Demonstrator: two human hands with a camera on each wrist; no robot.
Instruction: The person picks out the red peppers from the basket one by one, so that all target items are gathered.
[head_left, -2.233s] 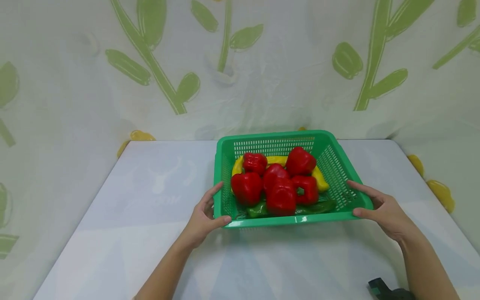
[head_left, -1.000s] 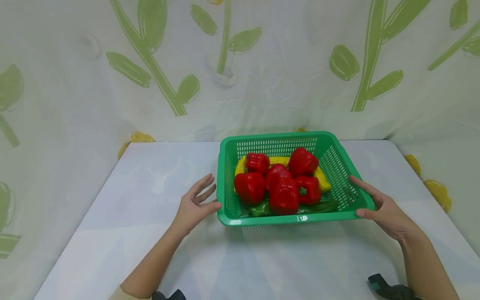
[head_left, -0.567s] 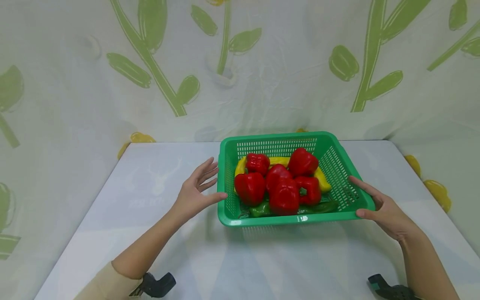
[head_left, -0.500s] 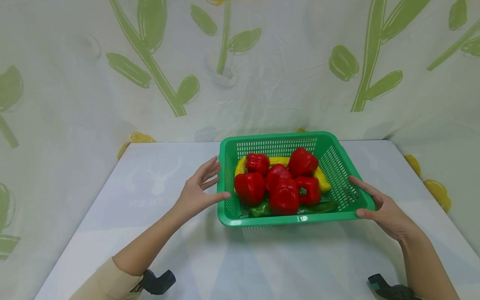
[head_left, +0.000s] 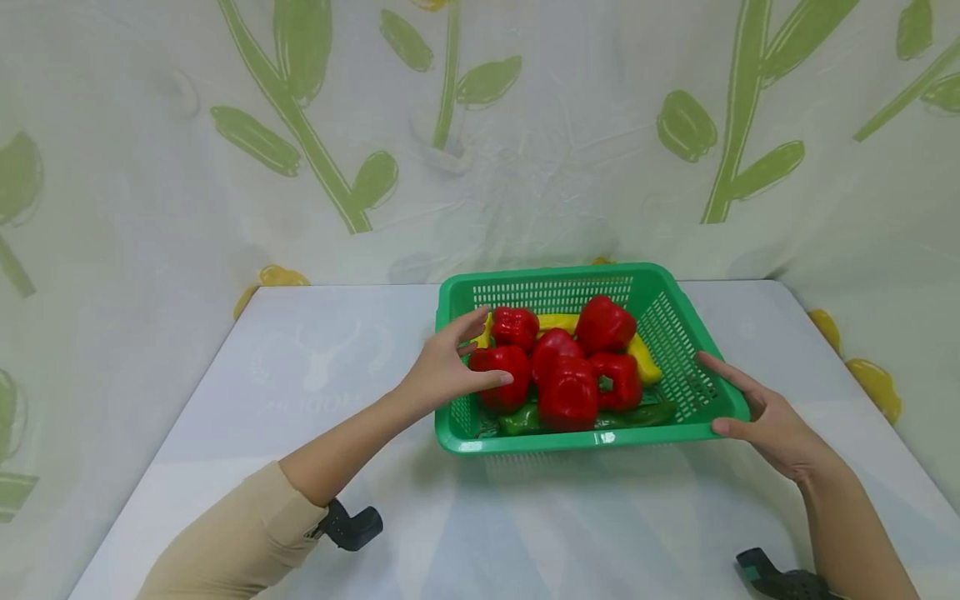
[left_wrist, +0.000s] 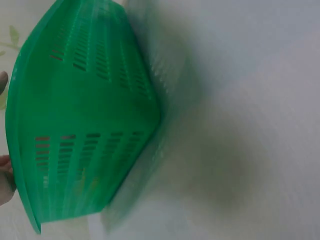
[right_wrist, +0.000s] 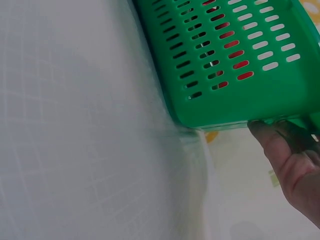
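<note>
A green plastic basket (head_left: 592, 437) stands on the white table, holding several red bell peppers (head_left: 568, 396). Long green peppers (head_left: 637, 415) and yellow curved pieces (head_left: 643, 360) lie under and around them. My left hand (head_left: 442, 367) reaches over the basket's left rim. Its thumb and fingers are spread apart above the front-left bell pepper (head_left: 504, 398), holding nothing; whether they touch it I cannot tell. At the right front corner, my right hand (head_left: 776, 425) grips the basket by its rim. In the right wrist view its fingers (right_wrist: 272, 145) lie against the outer wall.
The white table (head_left: 315, 400) ends in a straight back edge behind the basket. A pale cloth backdrop (head_left: 562, 150) with green leaf prints surrounds it. Dark wrist-worn devices (head_left: 352, 527) sit on both forearms.
My left hand let go of the basket's left front corner, drew left, then moved right and over the rim above the peppers. The right hand stays at its corner, and the basket shifted slightly right earlier.
</note>
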